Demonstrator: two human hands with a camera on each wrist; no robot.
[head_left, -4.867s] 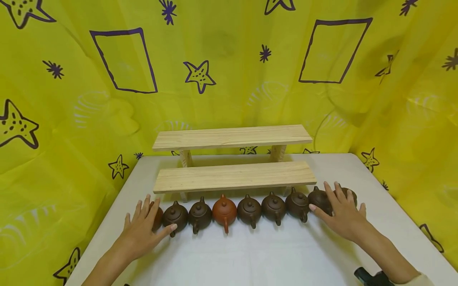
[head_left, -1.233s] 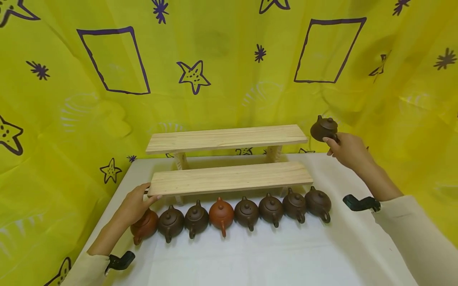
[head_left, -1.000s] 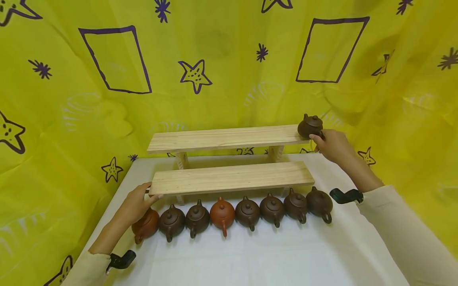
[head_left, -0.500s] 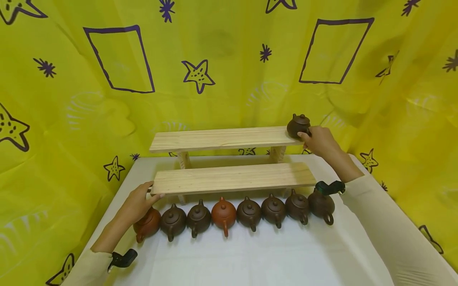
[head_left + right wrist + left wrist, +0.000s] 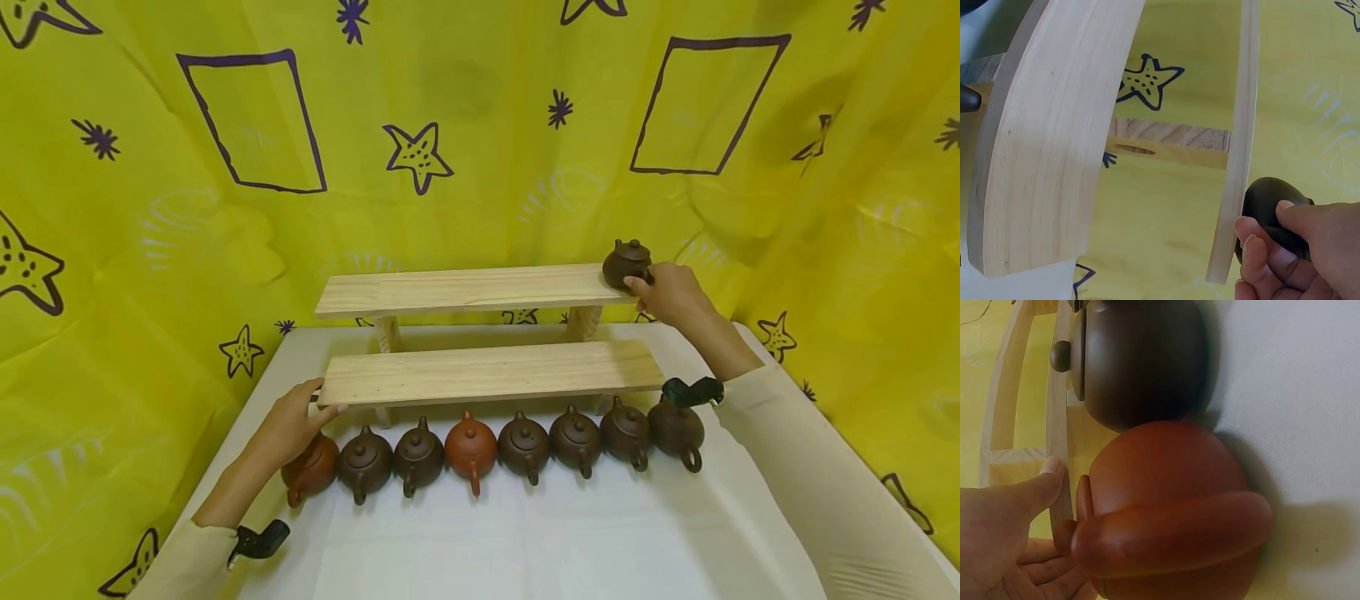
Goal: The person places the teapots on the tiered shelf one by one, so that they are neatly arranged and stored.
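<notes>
Compared with 1.2 seconds ago, the dark brown teapot point(image 5: 626, 265) has moved left, from mid-air beyond the right end of the upper wooden shelf board point(image 5: 465, 289) to that board's right end, upper right of the frame. It stands upright there and appears to rest on the wood.

The right hand point(image 5: 670, 293) pinches its handle side between thumb and curled fingers. At centre left, the left hand point(image 5: 288, 421) holds the left corner of the lower wooden shelf board point(image 5: 491, 373), thumb on the front edge; some fingertips are hidden. Just below sits a reddish-brown teapot point(image 5: 311, 468).

The dark pot looks like unglazed clay, so I judge it stiff, fairly light, not very slippery, but brittle if knocked. The handle suits a pinch, with fingers supporting the belly; the knobbed lid is probably loose, so keep it level.
</notes>
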